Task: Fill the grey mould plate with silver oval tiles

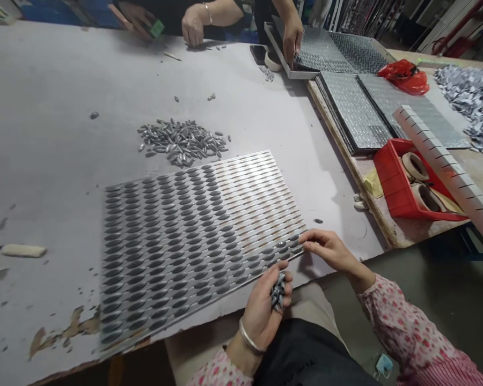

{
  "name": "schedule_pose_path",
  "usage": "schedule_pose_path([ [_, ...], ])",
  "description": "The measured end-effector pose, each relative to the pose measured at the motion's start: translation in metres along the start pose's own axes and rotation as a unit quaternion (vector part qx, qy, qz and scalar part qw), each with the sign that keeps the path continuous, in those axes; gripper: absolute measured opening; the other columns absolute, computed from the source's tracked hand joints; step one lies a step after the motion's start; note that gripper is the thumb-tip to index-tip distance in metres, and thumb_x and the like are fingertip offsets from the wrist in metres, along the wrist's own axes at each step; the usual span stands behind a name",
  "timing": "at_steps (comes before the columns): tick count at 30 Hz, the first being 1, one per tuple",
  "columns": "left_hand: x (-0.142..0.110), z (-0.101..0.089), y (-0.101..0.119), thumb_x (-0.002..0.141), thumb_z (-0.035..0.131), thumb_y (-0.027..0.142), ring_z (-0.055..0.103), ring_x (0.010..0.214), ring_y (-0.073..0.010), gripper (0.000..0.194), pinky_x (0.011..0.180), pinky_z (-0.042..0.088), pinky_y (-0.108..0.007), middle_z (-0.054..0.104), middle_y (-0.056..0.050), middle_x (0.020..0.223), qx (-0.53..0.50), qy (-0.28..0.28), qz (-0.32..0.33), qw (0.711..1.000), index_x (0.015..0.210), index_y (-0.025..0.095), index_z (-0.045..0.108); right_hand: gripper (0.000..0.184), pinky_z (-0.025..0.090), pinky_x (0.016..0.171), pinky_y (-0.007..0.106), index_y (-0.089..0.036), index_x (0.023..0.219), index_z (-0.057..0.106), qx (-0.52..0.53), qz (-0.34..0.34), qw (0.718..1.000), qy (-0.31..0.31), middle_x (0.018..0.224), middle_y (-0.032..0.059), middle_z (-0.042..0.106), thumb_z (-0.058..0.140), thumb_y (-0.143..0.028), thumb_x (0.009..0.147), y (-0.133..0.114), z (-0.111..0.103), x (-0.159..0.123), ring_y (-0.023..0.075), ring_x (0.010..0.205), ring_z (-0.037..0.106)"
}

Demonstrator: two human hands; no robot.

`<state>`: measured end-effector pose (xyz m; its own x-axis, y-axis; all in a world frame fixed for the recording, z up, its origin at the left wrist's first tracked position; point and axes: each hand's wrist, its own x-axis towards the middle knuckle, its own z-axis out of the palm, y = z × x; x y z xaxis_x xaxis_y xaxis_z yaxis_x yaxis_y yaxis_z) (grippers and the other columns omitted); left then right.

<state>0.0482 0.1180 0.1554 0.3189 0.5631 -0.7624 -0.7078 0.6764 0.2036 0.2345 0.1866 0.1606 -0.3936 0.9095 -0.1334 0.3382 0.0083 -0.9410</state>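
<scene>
My left hand (261, 300) is cupped, palm up, at the table's front edge, its fingers curled round a small heap of grey oval pieces (278, 292). My right hand (326, 248) reaches to the near right corner of a flat slotted tray (261, 187). Its thumb and forefinger are close together at an oval piece (296, 240) there; the fingertips partly hide it. Dark oval pieces (156, 246) sit in rows over the tray's left part and along its near edge. Bare slots show on its right. Behind the tray lies a loose pile of the same pieces (181, 140).
Across the table are another person's hands (194, 26), and one more hand (292, 35) at a stacked tray. A red bin (398, 187) with tape rolls, a slanted white bar (446, 166) and filled trays (354, 110) stand on the right. A pale stick (23, 250) lies left.
</scene>
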Motion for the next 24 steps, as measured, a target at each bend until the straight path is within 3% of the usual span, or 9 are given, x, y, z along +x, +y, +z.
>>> schedule_pose_path([
  [2,-0.001,-0.001,0.000,0.080,0.060,0.025,0.050,0.052,-0.0050,0.019,0.040,0.037,-0.013,0.058,-0.001,0.071,0.009,0.002,-0.010,1.000,0.096,0.014,0.058,0.024,0.044,0.064,0.026,-0.017,0.088,0.061,0.025,0.062,0.995,0.070,0.079,0.0026,0.062,0.058,-0.041,0.084,0.016,-0.009,0.000,0.0146,0.070,0.056],
  [5,-0.003,0.000,0.001,0.080,0.061,0.027,0.051,0.052,-0.0058,0.016,0.040,0.037,-0.014,0.058,-0.002,0.070,0.020,0.014,-0.037,0.999,0.088,0.014,0.057,0.025,0.042,0.058,0.025,-0.016,0.082,0.062,-0.040,0.098,0.985,0.136,0.070,0.0009,0.060,0.060,-0.040,0.082,0.035,-0.016,0.003,0.0130,0.062,0.052],
  [11,-0.006,0.006,0.003,0.081,0.054,0.020,0.056,0.062,-0.0098,0.012,0.049,0.044,-0.019,0.060,-0.007,0.078,-0.003,0.013,-0.040,0.999,0.083,0.010,0.060,0.013,0.041,0.072,0.031,-0.020,0.075,0.063,-0.237,0.027,0.962,0.131,0.075,0.0024,0.063,0.060,-0.030,0.082,0.040,-0.010,0.014,0.0179,0.077,0.052],
  [17,-0.007,0.009,0.005,0.073,0.065,0.022,0.051,0.053,-0.0059,0.019,0.042,0.036,-0.015,0.056,-0.001,0.070,-0.009,0.013,-0.017,1.000,0.088,0.012,0.059,0.015,0.039,0.072,0.035,-0.019,0.073,0.058,-0.287,-0.011,0.945,0.156,0.074,0.0049,0.059,0.058,-0.029,0.084,0.022,-0.006,0.012,0.0205,0.076,0.050],
  [19,-0.007,0.010,0.005,0.070,0.070,0.025,0.050,0.051,-0.0055,0.025,0.041,0.034,-0.014,0.056,0.000,0.068,-0.007,0.023,-0.008,1.000,0.088,0.014,0.057,0.017,0.040,0.072,0.034,-0.018,0.075,0.058,-0.240,-0.037,0.964,0.111,0.076,0.0054,0.059,0.056,-0.032,0.086,0.010,-0.003,0.009,0.0201,0.077,0.050],
  [21,-0.008,0.010,0.005,0.066,0.074,0.029,0.049,0.050,-0.0050,0.030,0.039,0.031,-0.013,0.056,0.001,0.066,-0.008,0.030,-0.005,1.000,0.084,0.015,0.055,0.017,0.041,0.073,0.034,-0.018,0.081,0.059,-0.171,-0.077,0.982,0.011,0.079,0.0053,0.059,0.056,-0.034,0.087,-0.004,0.002,0.006,0.0191,0.079,0.051],
  [24,-0.007,0.010,0.004,0.060,0.079,0.033,0.046,0.047,-0.0031,0.036,0.037,0.028,-0.012,0.056,0.002,0.065,-0.010,0.031,-0.001,0.999,0.080,0.015,0.054,0.015,0.042,0.076,0.032,-0.019,0.091,0.059,-0.100,-0.123,0.982,-0.104,0.085,0.0046,0.060,0.060,-0.033,0.085,-0.020,0.015,0.003,0.0178,0.083,0.051],
])
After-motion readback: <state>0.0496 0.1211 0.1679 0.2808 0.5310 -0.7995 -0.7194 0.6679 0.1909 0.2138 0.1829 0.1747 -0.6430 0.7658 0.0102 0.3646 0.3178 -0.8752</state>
